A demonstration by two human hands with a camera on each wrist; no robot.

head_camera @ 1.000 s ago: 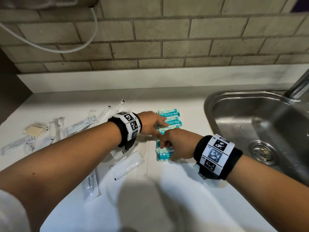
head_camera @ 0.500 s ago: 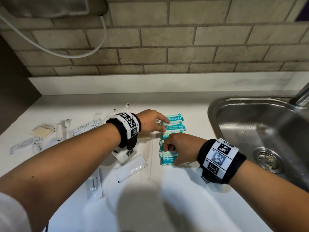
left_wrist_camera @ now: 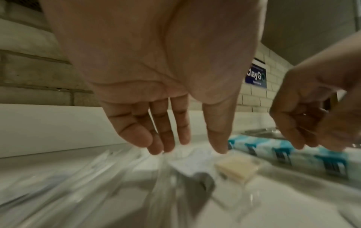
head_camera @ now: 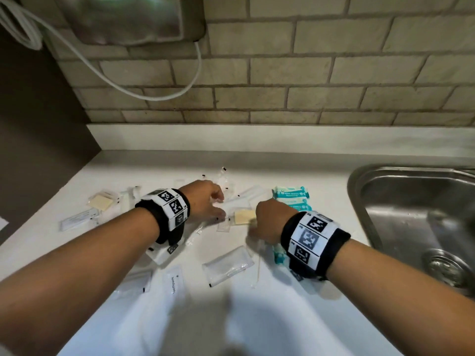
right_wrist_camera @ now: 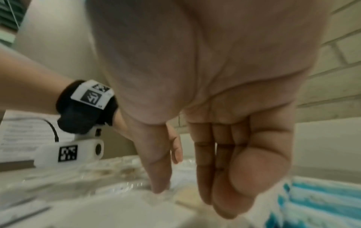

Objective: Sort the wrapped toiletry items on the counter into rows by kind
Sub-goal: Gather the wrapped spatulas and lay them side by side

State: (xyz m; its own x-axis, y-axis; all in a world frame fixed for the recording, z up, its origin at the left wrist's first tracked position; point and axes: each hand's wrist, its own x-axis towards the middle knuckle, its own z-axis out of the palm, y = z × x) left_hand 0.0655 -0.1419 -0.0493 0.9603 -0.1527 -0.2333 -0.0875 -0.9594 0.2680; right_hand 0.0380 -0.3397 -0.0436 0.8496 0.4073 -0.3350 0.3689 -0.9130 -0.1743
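Observation:
Teal wipe packets (head_camera: 291, 195) lie in a row running toward me beside the sink; in the left wrist view the teal packets (left_wrist_camera: 293, 154) are on the right. A pale yellow pad in clear wrap (head_camera: 242, 217) lies just left of that row, between my hands. My right hand (head_camera: 253, 224) reaches down over it, thumb (right_wrist_camera: 159, 186) on the clear wrap and fingers (right_wrist_camera: 224, 205) straight on the pad's other side, not closed on it. My left hand (head_camera: 218, 206) hovers with fingers straight over clear-wrapped items (left_wrist_camera: 175, 177), holding nothing.
More wrapped items are scattered on the white counter (head_camera: 257, 317): a second yellow pad (head_camera: 100, 202), a white sachet (head_camera: 227, 263), a toothpaste sachet (head_camera: 174, 281), thin clear sticks. A steel sink (head_camera: 411, 214) is at the right, a tiled wall behind.
Both hands have left the teal packets and moved left to the yellow pad and the clear-wrapped items. The head view has tilted upward.

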